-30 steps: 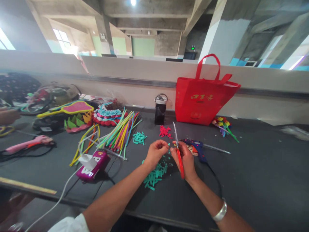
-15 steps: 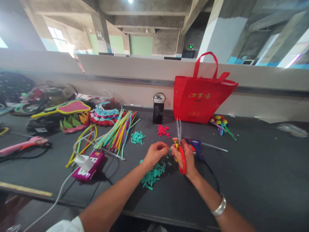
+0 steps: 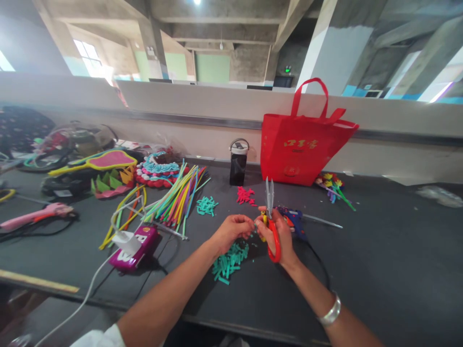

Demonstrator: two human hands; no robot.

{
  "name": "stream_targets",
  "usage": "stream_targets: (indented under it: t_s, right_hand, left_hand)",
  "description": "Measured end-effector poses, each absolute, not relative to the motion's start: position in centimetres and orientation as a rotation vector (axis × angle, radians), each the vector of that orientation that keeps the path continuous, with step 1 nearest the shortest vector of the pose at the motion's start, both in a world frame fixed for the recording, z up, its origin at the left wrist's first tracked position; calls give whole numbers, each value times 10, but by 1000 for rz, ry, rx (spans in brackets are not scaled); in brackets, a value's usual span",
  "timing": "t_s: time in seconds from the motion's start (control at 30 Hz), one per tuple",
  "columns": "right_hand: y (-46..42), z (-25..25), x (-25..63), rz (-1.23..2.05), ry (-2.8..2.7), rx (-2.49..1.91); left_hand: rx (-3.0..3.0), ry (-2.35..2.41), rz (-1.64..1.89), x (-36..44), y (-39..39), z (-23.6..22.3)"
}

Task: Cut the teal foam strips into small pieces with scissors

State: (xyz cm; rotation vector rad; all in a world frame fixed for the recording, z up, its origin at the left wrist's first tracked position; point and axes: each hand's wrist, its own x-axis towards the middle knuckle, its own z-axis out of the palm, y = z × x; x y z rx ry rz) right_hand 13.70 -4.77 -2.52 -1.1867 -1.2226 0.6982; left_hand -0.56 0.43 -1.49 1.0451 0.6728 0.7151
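Observation:
Red-handled scissors (image 3: 275,241) are held in my right hand (image 3: 282,236), with the slightly parted blades pointing up and away from me. My left hand (image 3: 233,231) is closed in a pinch, its fingertips almost meeting those of my right hand. A tiny teal piece (image 3: 255,223) shows between the two sets of fingertips; the fingers hide most of it. Below my left hand lies a loose pile of cut teal strips (image 3: 229,262). Farther off are a smaller teal pile (image 3: 207,206) and a heap of red pieces (image 3: 245,195).
A blue glue gun (image 3: 294,221) lies just beyond my right hand. Behind stand a black bottle (image 3: 238,168) and a red bag (image 3: 294,156). Colourful pipe cleaners (image 3: 177,197) and a purple power strip (image 3: 144,248) with a white cable are to the left.
The view has shifted very slightly. Both hands stay close together, and the scissors remain in my right hand with little visible movement.

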Motion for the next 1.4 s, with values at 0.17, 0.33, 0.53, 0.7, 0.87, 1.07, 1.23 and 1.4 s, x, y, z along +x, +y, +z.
stream_targets:
  t_s: [0.17, 0.33, 0.53, 0.7, 0.87, 1.07, 1.23, 1.4]
  right_hand:
    - [-50, -25, 138, 393, -1347, -1385]
    - [-51, -29, 132, 179, -1553, -1513]
    - [-52, -36, 124, 76, -1668, -1521]
    - [-53, -36, 123, 63, -1665, -1538]
    - [-55, -34, 122, 112, -1652, -1558]
    - [-56, -31, 121, 125, -1645, -1572]
    - [-55, -33, 122, 109, -1649, -1545]
    - [-56, -34, 121, 106, -1635, -1520]
  left_hand:
    - [883, 573, 900, -5, 5, -8]
    - [761, 447, 1090, -9, 9, -2]
    - [749, 400, 1117, -8, 8, -4]
    - [739, 409, 1104, -4, 5, -7]
    - [709, 384, 1091, -3, 3, -9]
    - [719, 366, 1095, -2, 4, -11]
    - [711, 381, 1099, -2, 3, -9]
    - [709, 385, 1105, -2, 2, -8]
